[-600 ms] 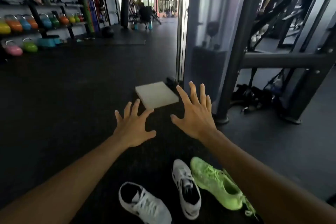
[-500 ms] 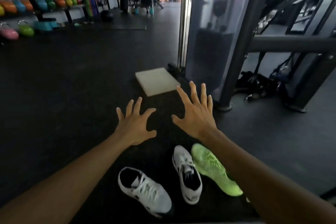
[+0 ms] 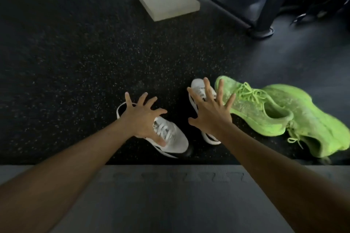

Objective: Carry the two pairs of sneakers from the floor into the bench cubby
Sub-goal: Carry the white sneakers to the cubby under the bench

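Observation:
Two white sneakers lie on the dark speckled floor: one (image 3: pixel 175 138) under my left hand (image 3: pixel 144 119), the other (image 3: pixel 198 89) under my right hand (image 3: pixel 210 113). Both hands hover over them with fingers spread wide, holding nothing. Whether the fingertips touch the shoes is unclear. To the right lie two neon green sneakers: one (image 3: pixel 251 106) upright beside the white pair, the other (image 3: pixel 312 119) tipped on its side behind it. No bench cubby shows in this view.
A pale square foam pad (image 3: pixel 166 0) rests on the floor ahead. A grey machine frame with a round foot (image 3: pixel 261 30) stands at the upper right, cables beside it. A grey padded surface (image 3: pixel 170 200) fills the bottom of the view under my forearms.
The view has tilted down sharply. Both open hands have dropped from above the floor ahead to right over the white sneakers. The second green sneaker and the grey surface have come into view.

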### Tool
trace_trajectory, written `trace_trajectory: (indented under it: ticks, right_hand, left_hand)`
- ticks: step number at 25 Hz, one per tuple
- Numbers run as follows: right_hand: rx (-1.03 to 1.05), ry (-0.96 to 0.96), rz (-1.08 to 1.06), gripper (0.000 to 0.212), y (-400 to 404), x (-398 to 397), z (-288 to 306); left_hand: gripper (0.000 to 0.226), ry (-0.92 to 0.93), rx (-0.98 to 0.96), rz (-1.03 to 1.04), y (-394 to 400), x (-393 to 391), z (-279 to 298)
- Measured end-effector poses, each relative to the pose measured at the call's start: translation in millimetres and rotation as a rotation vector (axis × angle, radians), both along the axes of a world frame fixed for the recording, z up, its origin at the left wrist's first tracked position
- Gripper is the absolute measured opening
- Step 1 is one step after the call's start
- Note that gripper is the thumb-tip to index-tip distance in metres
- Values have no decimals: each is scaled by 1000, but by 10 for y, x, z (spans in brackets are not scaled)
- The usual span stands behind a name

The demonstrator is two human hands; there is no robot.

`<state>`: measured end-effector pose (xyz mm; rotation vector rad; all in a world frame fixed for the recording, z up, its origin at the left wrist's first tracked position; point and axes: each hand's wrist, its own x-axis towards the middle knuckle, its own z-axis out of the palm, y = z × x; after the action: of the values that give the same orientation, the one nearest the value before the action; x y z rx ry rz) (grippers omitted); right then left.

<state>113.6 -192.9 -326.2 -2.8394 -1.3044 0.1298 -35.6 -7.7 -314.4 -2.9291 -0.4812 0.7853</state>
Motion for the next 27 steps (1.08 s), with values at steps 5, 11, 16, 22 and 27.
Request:
trace_trajectory:
  ticks: [5,11,16,22,27]
  right_hand:
    - [-124,111,-64,89,-50,-5,-203]
    - [-77,150,-107,77,-83,-41,-103]
    - [-28,122,-155,72,-31,-217,-136]
    - [18,185,-142,75,-102,-242,-107]
    - [24,288,-191,88,-178,-261,-81]
  left_hand:
    - [101,128,-95,-88,79,70,145]
    - [82,-7,-77,178,89,-8,101]
    - [84,-228,-130,597,-66,93,26]
    - [100,-162,-228,676,-215,237,-6]
    - [113,-153,-320,585,-204,94,-27]
